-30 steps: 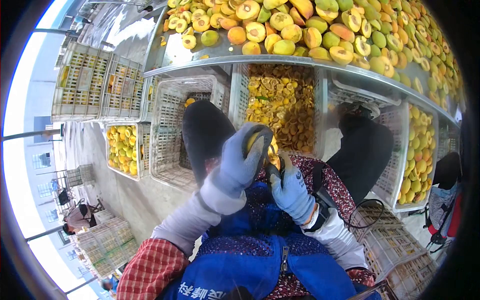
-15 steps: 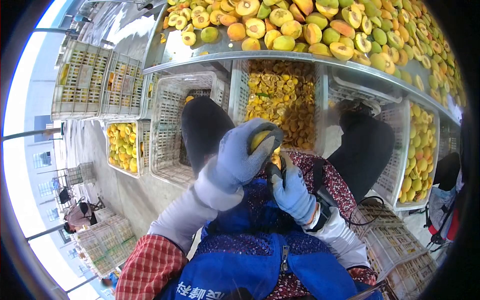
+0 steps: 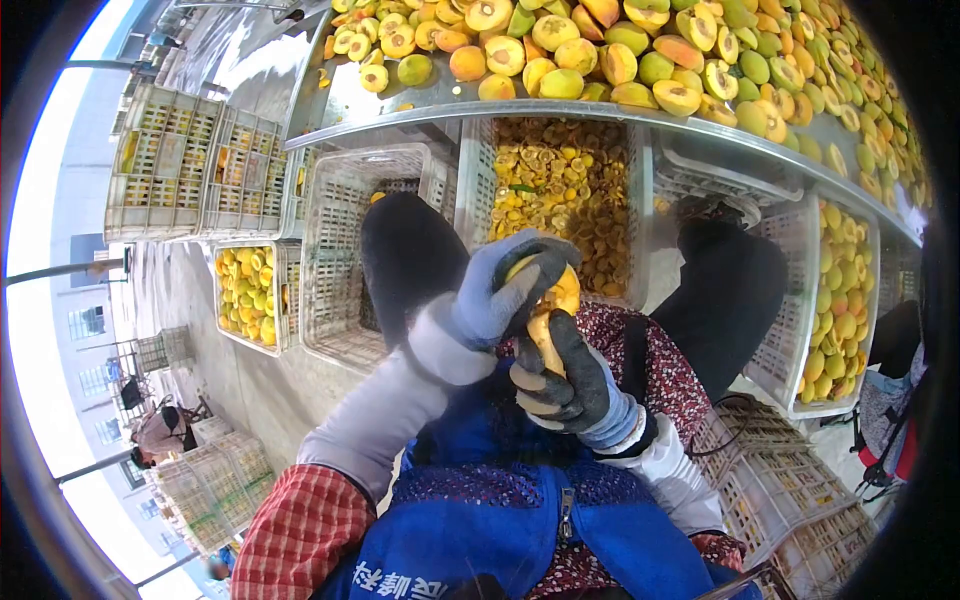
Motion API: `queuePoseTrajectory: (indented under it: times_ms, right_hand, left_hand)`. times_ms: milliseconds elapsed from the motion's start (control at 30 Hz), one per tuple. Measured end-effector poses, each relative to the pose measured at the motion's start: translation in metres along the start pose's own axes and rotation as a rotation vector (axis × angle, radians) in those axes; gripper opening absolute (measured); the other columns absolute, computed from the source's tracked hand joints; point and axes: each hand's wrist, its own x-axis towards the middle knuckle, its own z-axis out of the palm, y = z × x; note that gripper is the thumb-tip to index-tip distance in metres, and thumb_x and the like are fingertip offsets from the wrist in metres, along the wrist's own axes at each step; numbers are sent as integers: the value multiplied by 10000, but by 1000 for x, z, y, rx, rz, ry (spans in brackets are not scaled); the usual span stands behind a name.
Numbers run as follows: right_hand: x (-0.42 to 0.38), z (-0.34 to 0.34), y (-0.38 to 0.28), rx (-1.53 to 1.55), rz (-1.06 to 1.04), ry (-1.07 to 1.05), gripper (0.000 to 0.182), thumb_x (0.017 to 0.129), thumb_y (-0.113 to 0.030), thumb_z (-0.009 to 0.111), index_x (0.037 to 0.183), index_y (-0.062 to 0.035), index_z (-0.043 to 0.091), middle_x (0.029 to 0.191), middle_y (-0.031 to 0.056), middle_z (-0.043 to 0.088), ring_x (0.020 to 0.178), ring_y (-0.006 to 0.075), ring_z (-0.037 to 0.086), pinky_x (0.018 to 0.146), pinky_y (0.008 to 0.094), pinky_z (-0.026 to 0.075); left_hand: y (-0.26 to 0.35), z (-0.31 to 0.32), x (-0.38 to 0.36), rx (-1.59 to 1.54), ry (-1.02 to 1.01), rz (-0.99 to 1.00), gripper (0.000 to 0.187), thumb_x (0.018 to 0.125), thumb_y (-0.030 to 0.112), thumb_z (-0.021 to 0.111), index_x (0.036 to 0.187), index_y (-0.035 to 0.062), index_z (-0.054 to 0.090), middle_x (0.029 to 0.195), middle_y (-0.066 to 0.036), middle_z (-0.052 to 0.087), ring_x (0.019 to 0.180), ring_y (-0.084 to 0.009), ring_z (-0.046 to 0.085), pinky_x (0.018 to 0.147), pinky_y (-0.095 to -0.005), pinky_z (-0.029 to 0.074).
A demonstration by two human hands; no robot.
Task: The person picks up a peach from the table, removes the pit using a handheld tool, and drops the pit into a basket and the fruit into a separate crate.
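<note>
At the middle, in front of my chest, my left hand (image 3: 510,285) in a grey-blue work glove is closed around a yellow peach (image 3: 564,290), whose bare flesh shows past the fingers. Just below it my right hand (image 3: 570,385), gloved in blue with a dark palm, is wrapped around a slim tan handle-like tool (image 3: 545,340). The tool's upper end reaches the fruit; its tip is hidden there. Under both hands lies my blue apron (image 3: 480,430). Beyond them a crate (image 3: 640,215) holds many pitted-out peach scraps (image 3: 560,190).
A metal table (image 3: 450,100) ahead carries many halved peaches (image 3: 575,55). A crate with few contents (image 3: 325,220) stands left of my knee. Peach-filled crates stand at the left (image 3: 283,330) and right (image 3: 800,400). Stacked crates (image 3: 160,160) rise farther left; a person (image 3: 165,430) sits beyond.
My right hand has turned so its dark palm and curled fingers show, with the tan tool in view. My left hand has tilted, exposing more of the peach's yellow flesh.
</note>
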Motion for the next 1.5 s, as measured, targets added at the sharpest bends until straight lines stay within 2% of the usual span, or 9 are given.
queuePoseTrajectory:
  times_ms: [233, 400, 500, 567, 933, 1233, 1300, 1333, 1500]
  right_hand:
    - [3, -19, -30, 224, -154, -309, 441, 912, -515, 358, 1044, -110, 472, 586, -30, 393, 388, 40, 337, 335, 197, 344]
    - [8, -32, -21, 39, -78, 170, 455, 890, -542, 390, 874, -109, 529, 549, -36, 373, 370, 39, 318, 326, 183, 294]
    - [5, -22, -29, -106, -81, 207, 441, 882, -552, 402, 849, -131, 530, 551, -29, 400, 373, 56, 330, 328, 187, 278]
    - [10, -24, -34, -124, -120, 251, 442, 880, -554, 406, 854, -130, 527, 551, -28, 405, 372, 58, 332, 327, 189, 280]
    - [24, -35, -54, -299, -271, 606, 456, 875, -549, 430, 845, -100, 500, 550, -22, 414, 386, 74, 369, 335, 202, 300]
    - [20, -17, -75, -649, -424, 505, 370, 920, -395, 447, 992, -39, 518, 617, 15, 528, 446, 104, 466, 371, 231, 376]
    - [27, -18, -62, -1336, -961, 585, 357, 916, -247, 465, 1159, 14, 451, 713, 64, 579, 545, 114, 531, 465, 238, 428]
    - [24, -10, -64, -1537, -1009, 545, 427, 778, -100, 547, 1172, 30, 445, 730, 184, 585, 598, 344, 585, 551, 428, 461]
    - [14, 43, -58, -1870, -941, 662, 362, 763, -110, 560, 1086, 27, 469, 700, 231, 553, 631, 405, 568, 544, 428, 449]
  left_hand:
    - [-32, -7, -13, -548, 491, -244, 395, 935, 369, 423, 919, 8, 583, 820, -78, 609, 724, -143, 583, 685, -259, 466]
    - [-46, -130, -61, 600, 975, 337, 274, 890, 214, 514, 1033, -14, 569, 898, -97, 609, 837, -208, 596, 753, -304, 480]
    - [17, -186, -64, 1474, 870, -457, 405, 790, 335, 627, 1077, 51, 579, 1050, -197, 567, 954, -332, 564, 802, -393, 461]
    - [24, -190, -47, 1608, 866, -389, 309, 833, 277, 595, 1032, 41, 609, 951, -166, 632, 859, -262, 616, 748, -325, 477]
    - [-25, -192, 235, 1473, 282, -276, 769, 668, 393, 662, 1314, 144, 328, 1283, -175, 435, 1134, -320, 479, 914, -416, 410]
    - [18, -111, 101, -103, 307, -247, 341, 882, 249, 515, 1108, -6, 528, 923, -83, 619, 854, -169, 598, 737, -274, 481]
    - [-1, -90, 67, -98, 282, -280, 340, 895, 185, 497, 1164, -23, 506, 1002, -117, 599, 915, -171, 579, 817, -287, 459]
    - [16, -67, 61, -221, 220, -312, 317, 889, 137, 501, 1158, -31, 502, 1041, -123, 584, 935, -181, 577, 849, -298, 454]
    - [13, -12, 31, -381, 228, -163, 343, 937, 234, 453, 1131, -47, 488, 1020, -114, 574, 918, -167, 561, 778, -248, 448]
